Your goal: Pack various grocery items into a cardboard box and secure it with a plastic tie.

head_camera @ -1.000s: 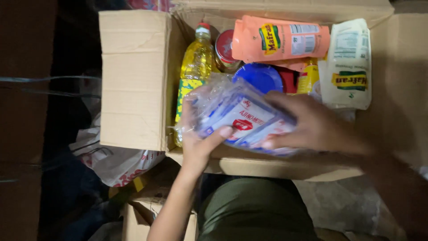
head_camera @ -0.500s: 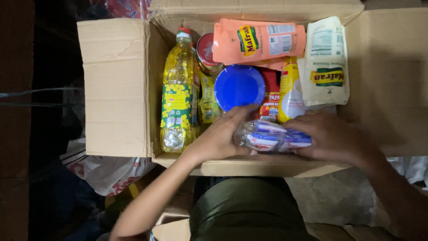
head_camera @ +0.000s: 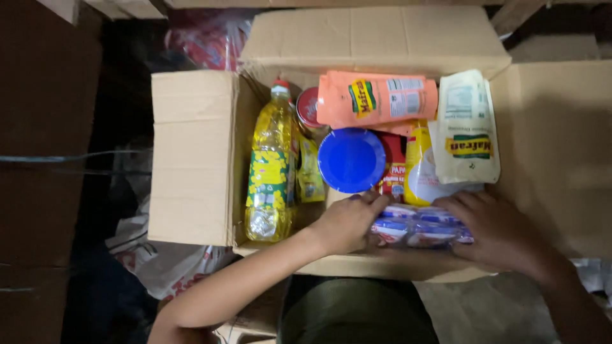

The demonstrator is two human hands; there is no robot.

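Note:
An open cardboard box (head_camera: 197,159) holds groceries. My left hand (head_camera: 347,223) and my right hand (head_camera: 500,229) both grip a clear plastic pack of blue and white packets (head_camera: 417,229), which lies on edge against the box's near wall. Just beyond the pack sits a round blue lid (head_camera: 352,159). A bottle of yellow cooking oil (head_camera: 271,169) lies along the box's left side.
Also in the box are an orange pouch (head_camera: 376,99), a white pouch (head_camera: 468,130), a red can (head_camera: 310,108), a yellow packet (head_camera: 417,159) and a red packet (head_camera: 393,172). Printed plastic bags (head_camera: 156,264) lie on the floor left of the box.
The pack was held up over the box a second ago; both hands have lowered it into the near side of the box. The view has shifted, so the box sits further right.

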